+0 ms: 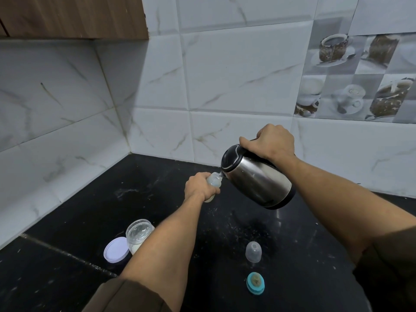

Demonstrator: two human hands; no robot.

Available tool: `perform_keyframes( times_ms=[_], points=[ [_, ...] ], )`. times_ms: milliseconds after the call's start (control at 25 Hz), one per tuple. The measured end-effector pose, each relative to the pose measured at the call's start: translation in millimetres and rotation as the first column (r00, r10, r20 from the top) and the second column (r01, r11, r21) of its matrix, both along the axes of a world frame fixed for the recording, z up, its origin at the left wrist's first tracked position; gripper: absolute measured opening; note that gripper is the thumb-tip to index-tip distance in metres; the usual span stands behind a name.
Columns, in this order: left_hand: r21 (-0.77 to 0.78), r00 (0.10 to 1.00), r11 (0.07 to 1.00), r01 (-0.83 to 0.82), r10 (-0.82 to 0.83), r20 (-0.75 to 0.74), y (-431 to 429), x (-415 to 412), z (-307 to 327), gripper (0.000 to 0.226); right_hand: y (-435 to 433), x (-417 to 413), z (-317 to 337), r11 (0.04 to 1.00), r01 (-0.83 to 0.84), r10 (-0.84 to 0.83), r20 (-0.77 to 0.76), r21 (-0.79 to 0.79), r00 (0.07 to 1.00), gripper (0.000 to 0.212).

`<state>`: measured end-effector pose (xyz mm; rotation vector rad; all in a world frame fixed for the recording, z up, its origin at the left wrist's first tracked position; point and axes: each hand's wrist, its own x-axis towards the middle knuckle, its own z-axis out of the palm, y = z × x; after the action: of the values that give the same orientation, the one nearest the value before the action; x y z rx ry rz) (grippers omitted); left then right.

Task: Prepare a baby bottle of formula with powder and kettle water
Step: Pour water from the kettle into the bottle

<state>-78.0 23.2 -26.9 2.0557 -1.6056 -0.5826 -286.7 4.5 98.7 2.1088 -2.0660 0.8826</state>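
My left hand (198, 186) grips a small translucent baby bottle (213, 181) standing on the black counter, its mouth uncovered. My right hand (271, 141) holds the handle of a steel kettle (258, 179) with a black lid. The kettle is tilted left, and its spout touches the bottle's mouth. An open clear jar of white powder (138, 235) stands at the near left, partly hidden by my left forearm. Its pale lid (116, 249) lies beside it. The clear bottle cap (253, 251) and the teal ring with the teat (255, 283) rest on the counter near me.
The black counter (94, 210) runs into a corner of white marble-look wall tiles. Spilled specks dot its surface in the middle. A wooden cabinet (72, 16) hangs at the upper left. Picture tiles with cups are at the upper right.
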Motion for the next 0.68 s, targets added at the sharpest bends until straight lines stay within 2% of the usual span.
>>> perform_keyframes(
  times_ms=[680],
  points=[
    [0.023,0.999,0.999,0.024,-0.025,0.024,5.7,-7.5,1.0,0.052,6.2,2.6,6.4,0.999,-0.019,0.015,-0.123,-0.03,0.992,0.058]
  ],
)
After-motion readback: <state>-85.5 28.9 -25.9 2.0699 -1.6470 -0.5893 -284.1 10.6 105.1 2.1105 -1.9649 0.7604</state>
